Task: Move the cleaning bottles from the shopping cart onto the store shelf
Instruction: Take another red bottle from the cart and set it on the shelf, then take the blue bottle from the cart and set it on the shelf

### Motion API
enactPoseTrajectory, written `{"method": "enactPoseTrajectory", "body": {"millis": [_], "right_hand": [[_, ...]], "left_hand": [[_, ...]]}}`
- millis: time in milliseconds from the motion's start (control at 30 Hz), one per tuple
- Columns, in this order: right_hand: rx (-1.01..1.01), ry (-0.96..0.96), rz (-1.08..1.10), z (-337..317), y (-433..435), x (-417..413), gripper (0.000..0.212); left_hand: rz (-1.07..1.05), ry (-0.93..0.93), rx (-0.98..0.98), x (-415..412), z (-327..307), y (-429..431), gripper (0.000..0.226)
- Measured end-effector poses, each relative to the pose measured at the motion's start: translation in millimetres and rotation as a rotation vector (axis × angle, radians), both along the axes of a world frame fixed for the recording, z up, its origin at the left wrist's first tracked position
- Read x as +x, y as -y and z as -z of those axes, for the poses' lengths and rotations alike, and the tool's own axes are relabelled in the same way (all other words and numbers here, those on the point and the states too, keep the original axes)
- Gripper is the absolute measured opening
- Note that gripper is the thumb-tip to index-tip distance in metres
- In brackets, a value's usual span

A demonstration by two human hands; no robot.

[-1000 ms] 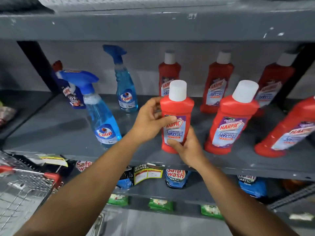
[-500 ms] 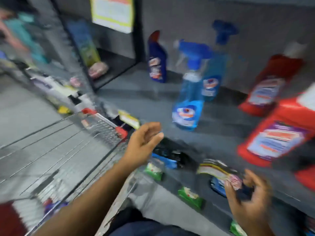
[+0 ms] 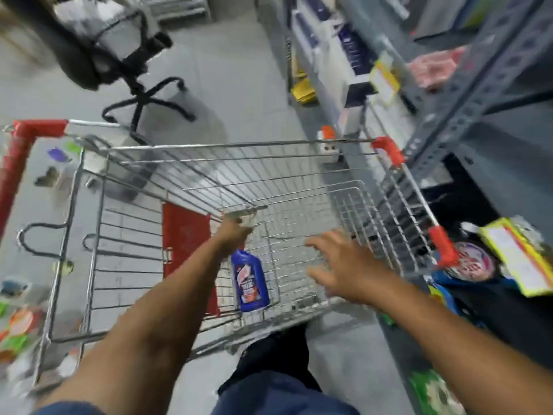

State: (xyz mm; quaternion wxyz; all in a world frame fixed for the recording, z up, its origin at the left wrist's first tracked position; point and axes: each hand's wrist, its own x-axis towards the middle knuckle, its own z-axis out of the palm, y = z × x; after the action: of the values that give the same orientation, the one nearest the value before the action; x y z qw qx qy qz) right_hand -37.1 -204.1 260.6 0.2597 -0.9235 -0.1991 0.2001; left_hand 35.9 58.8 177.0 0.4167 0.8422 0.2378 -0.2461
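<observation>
A blue cleaning bottle (image 3: 250, 283) with a red and white label lies in the wire shopping cart (image 3: 239, 144), near its close end. My left hand (image 3: 235, 236) reaches deep into the cart just above the bottle's top. Its fingers curl by a wire bar, and blur hides whether they hold anything. Over the basket to the right of the bottle, my right hand (image 3: 344, 265) hovers with fingers spread and nothing in it. The grey store shelf (image 3: 478, 115) runs along the right side.
A black office chair (image 3: 140, 85) stands on the floor beyond the cart. Packets and yellow price tags (image 3: 517, 259) sit on the low shelves at right. More blurred packets (image 3: 18, 324) lie at the left. My legs are just behind the cart.
I have turned from the shelf down to the cart. Both hands let go of the red bottle left on the shelf and have moved into the basket.
</observation>
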Motion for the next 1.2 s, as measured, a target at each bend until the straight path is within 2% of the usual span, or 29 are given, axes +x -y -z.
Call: {"method": "enactPoseTrajectory", "body": {"millis": [67, 167, 233, 333, 367, 433, 500, 600, 700, 800, 900, 967, 1033, 1100, 1200], "right_hand": [[-0.171, -0.18, -0.143, 43.1, -42.3, 37.1, 0.054], [-0.288, -0.398, -0.206, 113.8, -86.7, 56.5, 0.051], [-0.34, -0.561, -0.208, 160.1, -109.2, 62.0, 0.055], [-0.375, -0.722, -0.222, 211.4, -135.7, 58.2, 0.059], [-0.368, -0.758, -0.203, 225.8, -144.6, 54.5, 0.057], [-0.349, -0.833, -0.079, 249.8, -160.0, 43.7, 0.064], [-0.313, -0.84, 0.138, 265.1, -171.2, 31.3, 0.069], [-0.237, -0.817, 0.377, 280.3, -179.2, 19.2, 0.059], [-0.154, -0.903, 0.446, 287.3, -168.7, 15.4, 0.048], [-0.106, -0.991, 0.417, 283.4, -142.0, 19.8, 0.04], [-0.021, -1.045, 0.348, 265.8, -109.7, 33.0, 0.04], [0.012, -1.026, 0.323, 246.0, -89.5, 47.0, 0.048], [0.051, -0.93, 0.29, 220.8, -74.5, 64.8, 0.059], [0.124, -0.824, 0.284, 183.3, -60.3, 79.0, 0.058], [0.251, -0.654, 0.332, 118.6, -37.0, 83.1, 0.053]], "left_hand": [[0.024, -0.163, 0.004, -5.2, 37.3, -13.3, 0.025], [0.033, -0.274, -0.018, -5.9, 78.5, -24.4, 0.052], [0.009, -0.277, -0.014, 7.7, 104.4, -32.0, 0.051], [-0.001, -0.251, 0.022, 27.6, 129.2, -36.1, 0.032], [0.018, -0.255, 0.067, 32.6, 136.9, -36.8, 0.026], [0.085, -0.276, 0.153, 38.7, 149.6, -35.6, 0.036], [0.13, -0.267, 0.181, 39.3, 160.6, -34.3, 0.046], [0.183, -0.26, 0.225, 39.5, 173.4, -40.1, 0.044], [0.23, -0.318, 0.252, 40.0, 176.1, -46.7, 0.043], [0.291, -0.379, 0.267, 40.7, 168.3, -41.2, 0.041], [0.159, -0.365, 0.022, 39.5, 152.4, -29.0, 0.034], [0.018, -0.284, -0.14, 42.9, 132.8, -19.5, 0.031], [-0.082, -0.153, -0.25, 48.5, 104.8, -10.1, 0.029], [-0.143, -0.049, -0.403, 52.0, 67.4, 3.8, 0.016], [-0.149, 0.023, -0.605, 51.1, 0.6, 29.4, 0.025]]}}
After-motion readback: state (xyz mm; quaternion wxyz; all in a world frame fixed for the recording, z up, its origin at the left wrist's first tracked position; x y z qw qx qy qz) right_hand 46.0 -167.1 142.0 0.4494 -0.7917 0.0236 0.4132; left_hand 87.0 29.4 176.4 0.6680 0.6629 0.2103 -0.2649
